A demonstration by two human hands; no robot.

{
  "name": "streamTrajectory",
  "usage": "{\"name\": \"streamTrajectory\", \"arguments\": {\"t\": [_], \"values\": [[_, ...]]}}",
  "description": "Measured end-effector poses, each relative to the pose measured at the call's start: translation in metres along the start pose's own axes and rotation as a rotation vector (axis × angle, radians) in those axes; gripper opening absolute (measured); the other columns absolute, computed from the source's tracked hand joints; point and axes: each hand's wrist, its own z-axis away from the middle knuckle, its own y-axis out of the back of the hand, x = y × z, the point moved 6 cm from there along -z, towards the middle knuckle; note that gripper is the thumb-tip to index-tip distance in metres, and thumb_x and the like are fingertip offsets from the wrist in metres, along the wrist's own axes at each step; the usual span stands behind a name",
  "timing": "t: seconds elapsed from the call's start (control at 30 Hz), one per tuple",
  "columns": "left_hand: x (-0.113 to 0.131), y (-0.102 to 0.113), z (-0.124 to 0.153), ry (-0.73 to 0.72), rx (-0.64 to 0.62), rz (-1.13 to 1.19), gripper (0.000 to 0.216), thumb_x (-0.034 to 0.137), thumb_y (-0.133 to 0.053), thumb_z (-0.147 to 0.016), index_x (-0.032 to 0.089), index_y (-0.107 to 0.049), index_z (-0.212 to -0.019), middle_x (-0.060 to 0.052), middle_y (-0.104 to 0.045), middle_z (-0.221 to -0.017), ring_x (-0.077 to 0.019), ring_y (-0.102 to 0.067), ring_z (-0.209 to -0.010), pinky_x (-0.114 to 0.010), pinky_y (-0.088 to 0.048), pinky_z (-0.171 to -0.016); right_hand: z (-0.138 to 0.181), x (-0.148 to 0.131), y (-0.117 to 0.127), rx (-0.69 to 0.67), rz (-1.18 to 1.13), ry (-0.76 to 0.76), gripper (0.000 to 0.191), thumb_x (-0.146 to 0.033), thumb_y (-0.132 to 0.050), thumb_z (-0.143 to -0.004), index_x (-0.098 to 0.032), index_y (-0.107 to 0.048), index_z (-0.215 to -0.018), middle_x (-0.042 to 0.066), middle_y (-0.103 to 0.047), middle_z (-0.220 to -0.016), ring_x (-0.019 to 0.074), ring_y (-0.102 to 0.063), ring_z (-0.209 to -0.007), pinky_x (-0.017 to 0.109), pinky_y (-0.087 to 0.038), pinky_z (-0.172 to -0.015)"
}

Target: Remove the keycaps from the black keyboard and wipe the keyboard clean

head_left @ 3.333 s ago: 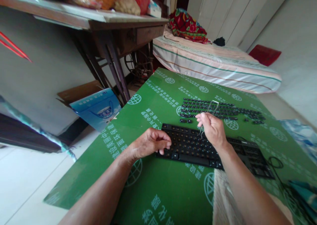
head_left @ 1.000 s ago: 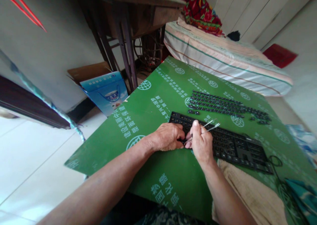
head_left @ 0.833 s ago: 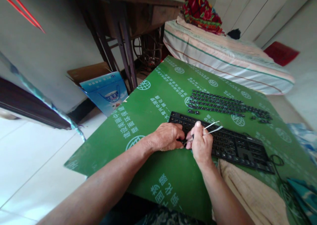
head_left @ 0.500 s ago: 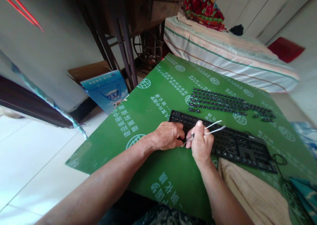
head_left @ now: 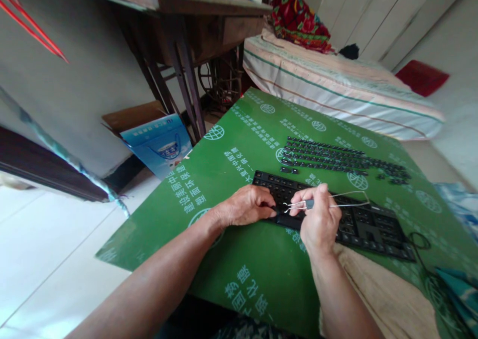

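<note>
A black keyboard with most of its keycaps off lies on the green board. My right hand is closed round a wire keycap puller; its hooked ends point left, just beside my left fingertips, and its wire loop sticks out to the right. At the keyboard's left front part, my left hand is closed with thumb and fingers together. Something small and dark is at its fingertips, perhaps a keycap, too small to make out. Beyond the keyboard, loose black keycaps are laid out in rows.
A beige cloth lies in front of the keyboard on the green board. The keyboard's cable coils at the right. A blue box stands left of the board, and a bed is behind it.
My right hand has moved right, drawing the keycap puller away from my left fingers and turning it nearly level. My left hand stays at the keyboard's left part. The view has shifted slightly.
</note>
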Motion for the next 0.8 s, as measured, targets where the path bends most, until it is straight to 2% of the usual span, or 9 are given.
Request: {"name": "streamTrajectory", "arguments": {"t": [0.07,0.17,0.3,0.4,0.6,0.7,0.8], "values": [[-0.001,0.001,0.0,0.0,0.018,0.048,0.009,0.015,-0.062,-0.078,0.012,-0.07,-0.079,0.0,-0.06,-0.073,-0.0097,-0.055,-0.065,-0.018,-0.04,-0.059,-0.002,-0.016,0.004,-0.047,0.152,0.149,0.041,-0.046,-0.036,-0.091,-0.018,-0.051,-0.065,0.001,-0.061,-0.063,0.0115,-0.057,-0.049,0.026,-0.046,-0.053],[-0.002,0.004,0.001,0.01,0.062,0.14,0.012,0.017,-0.059,-0.079,0.011,-0.069,-0.075,0.0,-0.057,-0.071,-0.0091,-0.053,-0.063,-0.018,-0.04,-0.057,0.001,-0.034,0.0,-0.206,0.542,0.368,0.033,-0.037,-0.04,-0.092,-0.018,-0.058,-0.072,0.004,-0.065,-0.071,0.0149,-0.062,-0.067,0.027,-0.046,-0.067],[-0.006,0.006,0.002,0.081,0.126,0.319,0.016,0.024,-0.06,-0.078,0.011,-0.069,-0.075,0.001,-0.054,-0.065,-0.0079,-0.049,-0.057,-0.017,-0.039,-0.053,0.014,-0.037,-0.016,-0.472,0.802,0.572,0.022,-0.027,-0.041,-0.093,-0.017,-0.06,-0.096,0.006,-0.07,-0.082,0.0151,-0.065,-0.072,0.025,-0.045,-0.067],[-0.01,0.005,0.003,0.167,0.141,0.476,0.019,0.028,-0.062,-0.075,0.01,-0.069,-0.076,0.002,-0.054,-0.062,-0.0069,-0.045,-0.051,-0.017,-0.036,-0.046,0.023,-0.032,-0.026,-0.561,0.938,0.688,0.019,-0.024,-0.048,-0.09,-0.017,-0.059,-0.104,0.007,-0.071,-0.088,0.0159,-0.065,-0.071,0.025,-0.044,-0.065],[-0.018,0.004,0.004,0.264,0.152,0.613,0.023,0.032,-0.065,-0.071,0.01,-0.069,-0.07,0.003,-0.054,-0.055,-0.0048,-0.041,-0.044,-0.016,-0.032,-0.041,0.029,-0.025,-0.034,-0.59,1.097,0.719,0.016,-0.017,-0.052,-0.086,-0.017,-0.06,-0.1,0.005,-0.07,-0.08,0.0168,-0.063,-0.068,0.025,-0.041,-0.062],[-0.019,0.004,0.003,0.262,0.146,0.605,0.026,0.035,-0.065,-0.071,0.01,-0.069,-0.07,0.004,-0.053,-0.055,-0.0048,-0.04,-0.044,-0.016,-0.032,-0.04,0.025,-0.026,-0.034,-0.612,1.057,0.675,0.016,-0.015,-0.052,-0.085,-0.019,-0.062,-0.097,0.004,-0.069,-0.079,0.0159,-0.063,-0.068,0.024,-0.041,-0.063],[-0.02,0.004,0.004,0.244,0.147,0.58,0.031,0.041,-0.064,-0.073,0.01,-0.068,-0.07,0.004,-0.049,-0.053,-0.005,-0.038,-0.043,-0.017,-0.031,-0.04,0.009,-0.025,-0.027,-0.623,0.964,0.591,0.016,-0.018,-0.054,-0.084,-0.023,-0.063,-0.095,0.001,-0.069,-0.079,0.014,-0.062,-0.068,0.022,-0.04,-0.063]]}}
